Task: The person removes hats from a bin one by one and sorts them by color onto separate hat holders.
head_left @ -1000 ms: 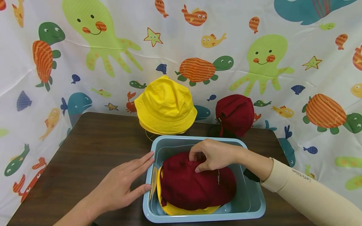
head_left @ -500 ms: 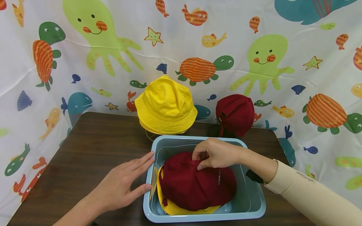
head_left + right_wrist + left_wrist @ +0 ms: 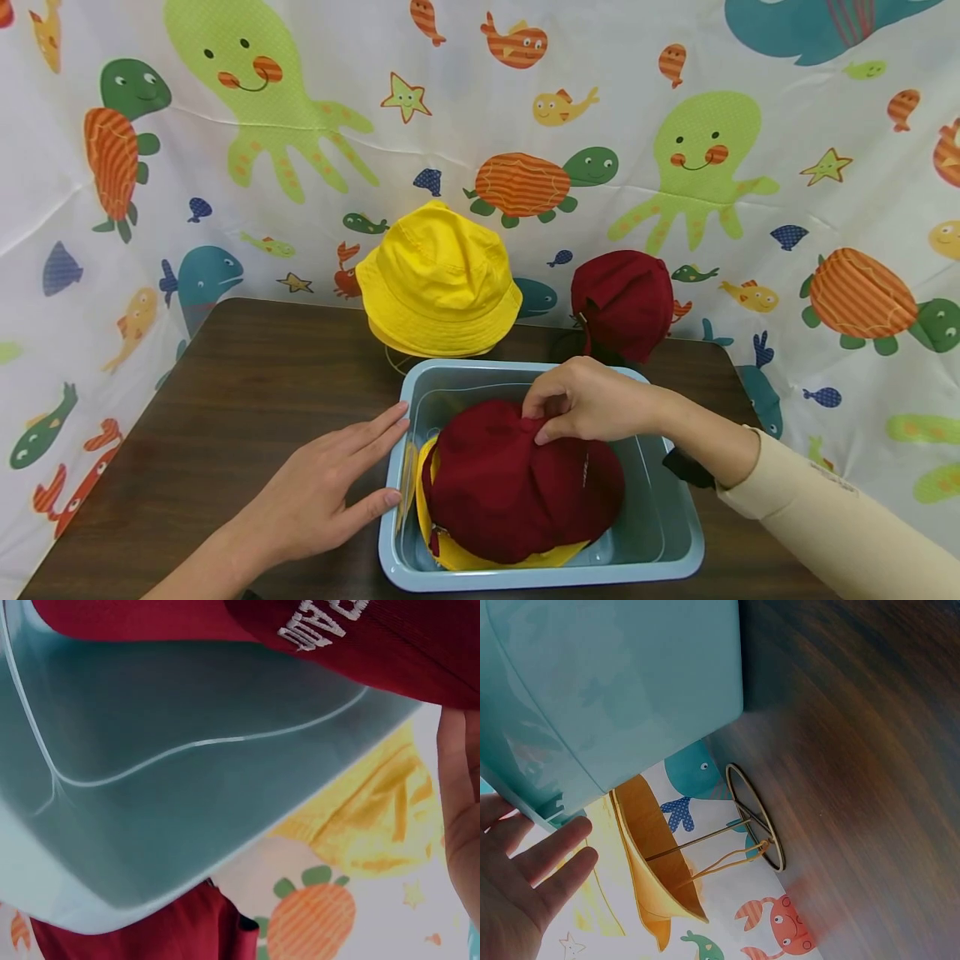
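Observation:
A maroon baseball cap (image 3: 495,492) with white lettering lies in the blue plastic basin (image 3: 540,581), over a yellow hat (image 3: 453,557) that shows along its left and lower edges. At the crown my right hand (image 3: 600,404) pinches the cloth between thumb and fingers. In the right wrist view the cap's brim and embroidery (image 3: 322,622) hang over the basin's inside. My left hand (image 3: 322,483) rests its straight fingers against the basin's left rim; the left wrist view shows those fingers (image 3: 562,851) at the rim too.
Behind the basin a yellow bucket hat (image 3: 442,283) sits on a wire stand (image 3: 757,817). To its right a second maroon cap (image 3: 624,304) is propped up. A dark wooden table (image 3: 247,400) meets a sea-animal patterned curtain (image 3: 465,83) at the back.
My right hand has shifted up and to the right, drawing the cap's crown with it. The strap at the cap's left has come into view. My left hand keeps its place.

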A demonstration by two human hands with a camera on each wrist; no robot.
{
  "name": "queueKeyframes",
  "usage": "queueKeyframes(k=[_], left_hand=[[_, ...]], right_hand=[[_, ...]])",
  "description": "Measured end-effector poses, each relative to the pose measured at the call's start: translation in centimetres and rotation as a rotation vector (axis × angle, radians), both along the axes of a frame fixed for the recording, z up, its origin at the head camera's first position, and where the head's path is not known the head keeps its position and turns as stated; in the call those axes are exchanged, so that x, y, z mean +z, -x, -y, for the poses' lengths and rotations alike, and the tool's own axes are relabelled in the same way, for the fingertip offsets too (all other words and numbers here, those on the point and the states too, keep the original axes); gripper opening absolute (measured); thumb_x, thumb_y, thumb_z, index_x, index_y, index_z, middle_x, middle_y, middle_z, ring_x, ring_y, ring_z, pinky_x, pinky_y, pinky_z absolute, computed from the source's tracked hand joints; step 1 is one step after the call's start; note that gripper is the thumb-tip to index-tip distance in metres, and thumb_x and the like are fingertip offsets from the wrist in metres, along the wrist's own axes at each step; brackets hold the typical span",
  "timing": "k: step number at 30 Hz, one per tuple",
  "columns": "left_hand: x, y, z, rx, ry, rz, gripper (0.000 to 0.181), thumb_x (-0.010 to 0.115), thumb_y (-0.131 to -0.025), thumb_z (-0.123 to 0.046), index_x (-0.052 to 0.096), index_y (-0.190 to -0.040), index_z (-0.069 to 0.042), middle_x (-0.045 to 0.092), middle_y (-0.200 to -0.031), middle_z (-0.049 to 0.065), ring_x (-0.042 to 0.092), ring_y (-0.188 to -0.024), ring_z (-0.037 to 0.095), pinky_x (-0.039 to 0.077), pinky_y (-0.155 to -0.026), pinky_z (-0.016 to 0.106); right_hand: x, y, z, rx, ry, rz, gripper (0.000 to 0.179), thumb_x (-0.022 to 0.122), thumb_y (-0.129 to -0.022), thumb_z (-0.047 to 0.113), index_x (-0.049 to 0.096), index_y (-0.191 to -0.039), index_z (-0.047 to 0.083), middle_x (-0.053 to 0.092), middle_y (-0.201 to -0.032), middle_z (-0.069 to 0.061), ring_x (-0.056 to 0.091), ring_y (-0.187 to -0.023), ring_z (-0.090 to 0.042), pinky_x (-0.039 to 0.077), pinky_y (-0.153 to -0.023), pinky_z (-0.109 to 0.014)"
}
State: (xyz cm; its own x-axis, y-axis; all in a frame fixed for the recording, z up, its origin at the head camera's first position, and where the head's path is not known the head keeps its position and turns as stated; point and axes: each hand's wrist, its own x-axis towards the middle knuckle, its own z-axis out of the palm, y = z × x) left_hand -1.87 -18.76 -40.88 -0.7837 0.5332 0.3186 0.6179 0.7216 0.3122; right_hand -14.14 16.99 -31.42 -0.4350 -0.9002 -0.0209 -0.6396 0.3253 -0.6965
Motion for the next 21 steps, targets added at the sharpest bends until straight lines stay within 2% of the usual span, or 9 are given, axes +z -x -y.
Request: queueKeyframes(k=[7, 21], left_hand=[[0.1, 0.0, 0.0, 0.003, 0.000, 0.005, 0.072, 0.071, -0.097, -0.046, 0.048, -0.159, -0.016, 0.041, -0.166, -0.002, 0.058, -0.136, 0.020, 0.056, -0.099, 0.049], [0.1, -0.1, 0.0, 0.008, -0.003, 0.015, 0.071, 0.071, -0.097, -0.045, 0.049, -0.158, -0.015, 0.041, -0.165, -0.002, 0.059, -0.136, 0.020, 0.057, -0.099, 0.049]], right_hand=[[0.8, -0.1, -0.6, -0.006, 0.033, 0.013, 0.017, 0.085, -0.088, 0.008, 0.079, -0.102, 0.013, 0.074, -0.092, 0.009, 0.066, -0.080, -0.006, 0.062, -0.074, -0.029], [2.8, -0.1, -1.6, -0.051, 0.050, -0.038, 0.018, 0.085, -0.088, 0.010, 0.080, -0.104, 0.016, 0.074, -0.095, 0.010, 0.066, -0.083, -0.010, 0.061, -0.073, -0.031]])
